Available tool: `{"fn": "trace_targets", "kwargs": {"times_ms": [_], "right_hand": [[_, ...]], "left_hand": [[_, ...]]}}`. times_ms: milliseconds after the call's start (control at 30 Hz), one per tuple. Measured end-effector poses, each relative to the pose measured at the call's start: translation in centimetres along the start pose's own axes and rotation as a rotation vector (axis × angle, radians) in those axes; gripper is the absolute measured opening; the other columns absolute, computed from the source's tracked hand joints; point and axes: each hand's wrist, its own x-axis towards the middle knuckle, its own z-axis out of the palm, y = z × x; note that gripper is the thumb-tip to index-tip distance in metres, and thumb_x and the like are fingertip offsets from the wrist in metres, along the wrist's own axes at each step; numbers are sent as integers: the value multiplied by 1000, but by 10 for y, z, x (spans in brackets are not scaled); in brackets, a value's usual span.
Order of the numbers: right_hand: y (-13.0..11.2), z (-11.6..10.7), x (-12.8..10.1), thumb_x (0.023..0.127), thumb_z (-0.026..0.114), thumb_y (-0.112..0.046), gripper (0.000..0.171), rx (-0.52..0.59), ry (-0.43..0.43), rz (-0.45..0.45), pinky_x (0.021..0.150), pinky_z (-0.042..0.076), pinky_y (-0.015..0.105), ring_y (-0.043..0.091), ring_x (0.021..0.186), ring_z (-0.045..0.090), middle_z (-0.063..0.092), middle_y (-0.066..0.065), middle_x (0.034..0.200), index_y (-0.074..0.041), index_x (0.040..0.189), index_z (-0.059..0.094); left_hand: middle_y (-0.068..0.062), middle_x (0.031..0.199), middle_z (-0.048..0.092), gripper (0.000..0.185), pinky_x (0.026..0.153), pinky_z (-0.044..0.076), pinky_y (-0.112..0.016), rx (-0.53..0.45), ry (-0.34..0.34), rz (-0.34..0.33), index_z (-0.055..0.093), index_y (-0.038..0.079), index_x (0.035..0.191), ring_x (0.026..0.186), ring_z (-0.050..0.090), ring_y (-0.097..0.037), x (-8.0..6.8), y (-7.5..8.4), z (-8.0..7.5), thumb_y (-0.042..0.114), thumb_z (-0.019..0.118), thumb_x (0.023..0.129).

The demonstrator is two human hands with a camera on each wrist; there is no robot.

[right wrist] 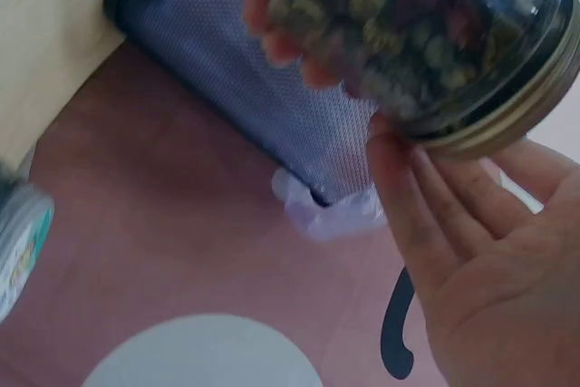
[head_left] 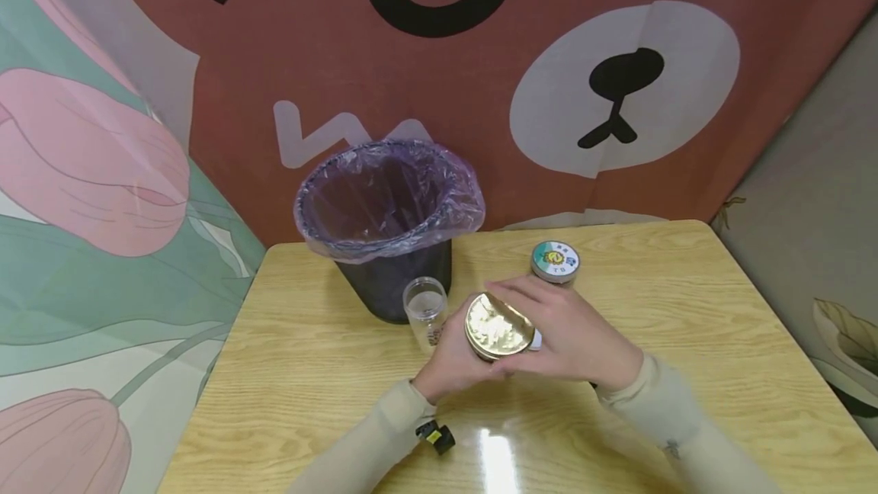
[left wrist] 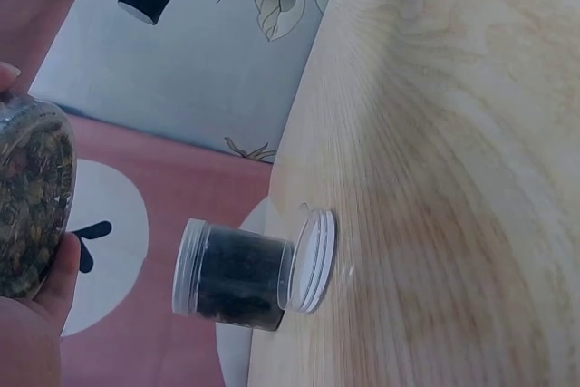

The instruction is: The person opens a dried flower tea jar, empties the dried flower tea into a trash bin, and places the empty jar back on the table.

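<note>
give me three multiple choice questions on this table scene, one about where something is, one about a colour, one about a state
1. Where does the black mesh waste bin stand?
A. at the table's far edge
B. on the floor
C. beside the person's elbows

2. What colour is the thin plastic liner in that bin?
A. purple
B. yellow
C. green

3. How is the clear jar with the gold metal lid held?
A. lying untouched on the table
B. held between the left hand and the right hand
C. inside the bin

Answers:
1 A, the head view shows it near the backdrop.
2 A, the bag over the rim is purple.
3 B, fingers of both hands wrap it above the light wooden table.
</note>
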Motion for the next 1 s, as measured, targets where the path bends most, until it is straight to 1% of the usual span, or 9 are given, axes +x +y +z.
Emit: {"fn": "trace_targets", "kwargs": {"times_ms": [100, 167, 300, 400, 567, 700, 833, 1000], "right_hand": [[-2, 2, 1, 74, 80, -68, 97, 16, -17, 8, 97, 59, 47, 25, 118, 68, 68, 8, 132, -5, 145, 58], [0, 1, 1, 73, 84, -64, 98, 58, -40, 18, 99, 58, 46, 25, 120, 66, 67, 8, 134, -4, 145, 57], [5, -2, 1, 72, 90, -54, 96, 161, -76, 0, 101, 57, 45, 25, 123, 65, 67, 8, 137, -2, 146, 56], [8, -6, 1, 72, 91, -51, 95, 202, -94, -22, 102, 57, 45, 25, 124, 64, 66, 7, 138, -3, 146, 56], [10, -15, 2, 75, 89, -51, 90, 222, -108, -22, 103, 56, 45, 24, 127, 63, 65, 4, 142, -8, 147, 56], [12, -19, 2, 76, 89, -48, 88, 217, -93, -36, 103, 56, 46, 24, 127, 63, 64, 4, 143, -7, 147, 56], [13, -20, 1, 74, 91, -47, 90, 217, -78, -40, 104, 56, 44, 22, 127, 63, 64, 3, 142, -7, 147, 56], [13, -21, -1, 68, 93, -50, 94, 212, -37, -11, 101, 58, 43, 20, 126, 63, 64, 2, 140, -8, 145, 59]], "left_hand": [[-12, 134, 64, 90, 111, 51, -36, 18, -2, 4, 49, 10, 145, 122, 63, -19, -1, -2, 0, 10, 90, 65], [-12, 134, 64, 90, 111, 51, -35, 27, -5, -2, 49, 10, 145, 122, 63, -18, -2, -3, 1, 9, 90, 64], [-12, 135, 64, 92, 112, 50, -35, 31, -23, -3, 48, 10, 146, 124, 62, -19, -3, -2, 2, 7, 88, 64], [-11, 137, 63, 94, 113, 49, -36, 15, -38, -16, 47, 12, 147, 126, 62, -19, -3, -1, 3, 4, 88, 63], [-10, 138, 62, 91, 114, 49, -37, -13, -43, -54, 48, 12, 145, 127, 61, -19, -4, 0, 3, 2, 88, 64], [-11, 137, 63, 88, 113, 49, -38, 1, -35, -40, 49, 10, 142, 126, 62, -20, -4, 1, 2, 4, 88, 64], [-12, 135, 64, 86, 112, 50, -38, 13, -34, -15, 50, 9, 141, 124, 63, -20, -3, 2, 2, 4, 89, 64], [-13, 136, 63, 87, 112, 50, -38, 17, -38, -25, 50, 10, 142, 124, 62, -20, -3, 3, 1, 5, 89, 65]]}}
